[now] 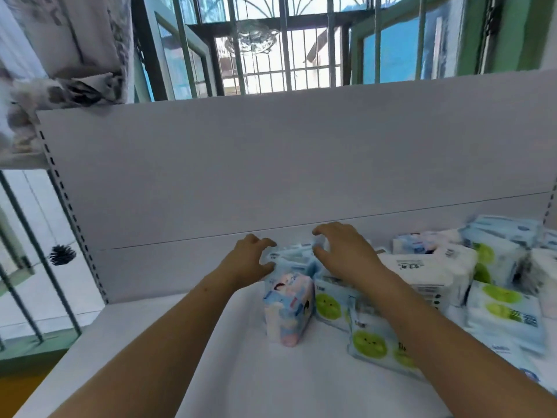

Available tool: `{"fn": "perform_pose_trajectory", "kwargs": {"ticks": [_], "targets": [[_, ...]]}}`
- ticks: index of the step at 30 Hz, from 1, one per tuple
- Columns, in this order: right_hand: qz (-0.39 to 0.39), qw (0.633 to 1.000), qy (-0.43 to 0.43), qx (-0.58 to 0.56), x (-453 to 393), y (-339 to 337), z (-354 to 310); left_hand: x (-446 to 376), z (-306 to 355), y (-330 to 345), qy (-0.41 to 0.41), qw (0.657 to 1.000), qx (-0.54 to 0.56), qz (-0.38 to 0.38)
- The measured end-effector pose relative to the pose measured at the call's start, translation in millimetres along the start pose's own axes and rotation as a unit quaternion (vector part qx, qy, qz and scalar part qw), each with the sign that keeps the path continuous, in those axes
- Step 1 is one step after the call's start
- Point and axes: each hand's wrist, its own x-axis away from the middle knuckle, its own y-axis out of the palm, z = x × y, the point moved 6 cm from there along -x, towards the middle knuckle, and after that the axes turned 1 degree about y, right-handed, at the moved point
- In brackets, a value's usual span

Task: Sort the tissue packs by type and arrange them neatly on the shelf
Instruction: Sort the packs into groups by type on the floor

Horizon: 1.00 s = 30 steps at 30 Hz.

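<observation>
Both hands reach to the back middle of the white shelf (156,357). My left hand (252,260) grips the left end of a light-blue tissue pack (294,259) that stands near the back panel. My right hand (343,251) curls over the same pack's right end. In front of it stands a pink-and-blue pack with a cartoon face (287,309). Packs with green round faces (331,306) (372,342) lie under my right forearm. A white pack (428,273) and more green-dot packs (506,309) are heaped at the right.
The shelf's white back panel (271,176) rises behind the packs, with slotted uprights (72,212) at its sides. A barred window (280,46) and a curtain (60,55) are beyond. The left half of the shelf board carries no packs.
</observation>
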Motion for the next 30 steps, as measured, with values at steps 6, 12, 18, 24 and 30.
{"fn": "perform_pose_trajectory", "kwargs": {"ticks": [6, 12, 18, 24, 30], "targets": [[-0.133, 0.97, -0.022, 0.204, -43.8, 42.6, -9.7, -19.4, -6.2, 37.2, -0.007, 0.989, 0.134, -0.065], [-0.242, 0.925, 0.052, 0.289, -69.6, 66.9, -12.7, -25.0, -18.1, 52.9, -0.035, 0.948, 0.31, -0.067], [-0.306, 0.909, 0.058, 0.276, -65.5, 66.2, -12.1, -23.3, -18.1, 56.4, -0.001, 0.925, 0.372, -0.075], [-0.26, 0.948, 0.076, 0.169, -69.1, 60.8, -11.5, -12.4, -27.7, 61.7, -0.011, 0.899, 0.433, -0.062], [-0.181, 0.979, 0.058, 0.071, -75.5, 57.8, -30.4, -2.2, -56.8, 30.3, -0.005, 0.889, 0.457, 0.026]]}}
